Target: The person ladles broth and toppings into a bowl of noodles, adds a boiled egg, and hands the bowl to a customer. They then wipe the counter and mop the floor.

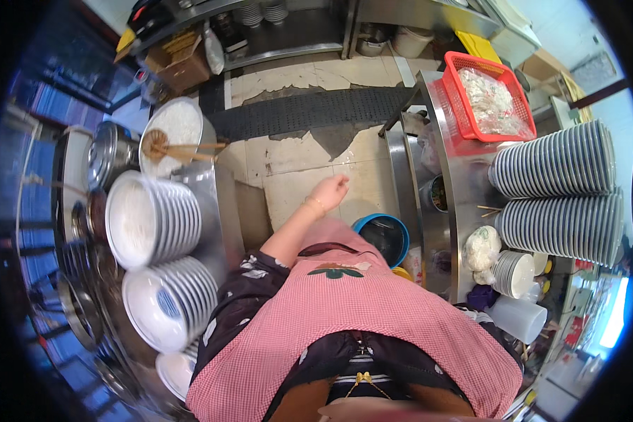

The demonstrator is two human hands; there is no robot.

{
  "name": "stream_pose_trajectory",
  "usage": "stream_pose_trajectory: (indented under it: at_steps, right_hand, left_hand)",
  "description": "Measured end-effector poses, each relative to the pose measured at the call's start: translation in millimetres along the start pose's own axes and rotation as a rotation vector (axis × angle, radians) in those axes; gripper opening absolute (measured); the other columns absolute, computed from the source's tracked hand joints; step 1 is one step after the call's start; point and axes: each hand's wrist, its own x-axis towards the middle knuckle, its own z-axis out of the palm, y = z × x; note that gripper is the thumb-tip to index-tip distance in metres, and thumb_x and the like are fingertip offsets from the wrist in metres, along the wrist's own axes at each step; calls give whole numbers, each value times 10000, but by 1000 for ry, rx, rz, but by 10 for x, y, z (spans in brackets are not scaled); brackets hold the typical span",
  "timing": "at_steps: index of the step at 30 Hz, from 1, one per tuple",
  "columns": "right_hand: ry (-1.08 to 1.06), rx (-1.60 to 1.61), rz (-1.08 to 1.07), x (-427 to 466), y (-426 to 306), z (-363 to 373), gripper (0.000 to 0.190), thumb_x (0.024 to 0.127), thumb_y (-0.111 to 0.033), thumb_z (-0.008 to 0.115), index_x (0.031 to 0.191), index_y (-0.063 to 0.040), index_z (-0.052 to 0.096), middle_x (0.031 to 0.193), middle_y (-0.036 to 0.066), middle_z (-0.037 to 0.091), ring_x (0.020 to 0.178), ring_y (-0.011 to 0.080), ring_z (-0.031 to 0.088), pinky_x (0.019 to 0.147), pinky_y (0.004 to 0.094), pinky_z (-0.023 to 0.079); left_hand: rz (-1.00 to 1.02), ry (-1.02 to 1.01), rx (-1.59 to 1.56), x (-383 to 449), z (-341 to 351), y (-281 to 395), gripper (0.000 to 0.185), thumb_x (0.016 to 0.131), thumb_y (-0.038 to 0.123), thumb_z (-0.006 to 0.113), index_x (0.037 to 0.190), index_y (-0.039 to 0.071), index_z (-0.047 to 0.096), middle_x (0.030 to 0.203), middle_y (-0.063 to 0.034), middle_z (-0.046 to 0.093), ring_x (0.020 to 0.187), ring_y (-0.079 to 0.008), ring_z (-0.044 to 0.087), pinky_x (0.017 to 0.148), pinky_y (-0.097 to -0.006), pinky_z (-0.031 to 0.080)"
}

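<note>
My left hand (329,192) hangs over the tiled floor in front of my pink checked apron (343,295). Its fingers are curled in, and nothing shows in them. A thin bracelet circles the wrist. My right hand is out of view. Close to the left hand, lower and to the right, stands a round blue-rimmed bucket (384,240) with a dark inside. Left of the forearm, a steel counter (211,211) bears stacked white bowls (137,224), with more stacked bowls (153,311) nearer to me.
A large tub (176,118) of white contents holds a wooden-handled strainer (155,146). On the right counter (467,184) stand a red plastic basket (485,100) of bagged food and tall dish stacks (554,163). A black mat (322,108) crosses the broken floor tiles.
</note>
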Motion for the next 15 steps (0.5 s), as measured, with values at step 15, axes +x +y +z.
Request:
stream_pose_trajectory:
  at_steps: [15]
  right_hand:
    - [-739, 921, 64, 1858, -4792, -613, 371, 818, -241, 543, 1112, -15, 552, 1007, 108, 610, 918, 276, 571, 773, 389, 461]
  left_hand:
    - [-180, -640, 712, 1980, -2054, -2409, 337, 767, 296, 560, 942, 16, 627, 893, -211, 627, 860, -373, 593, 747, -450, 461]
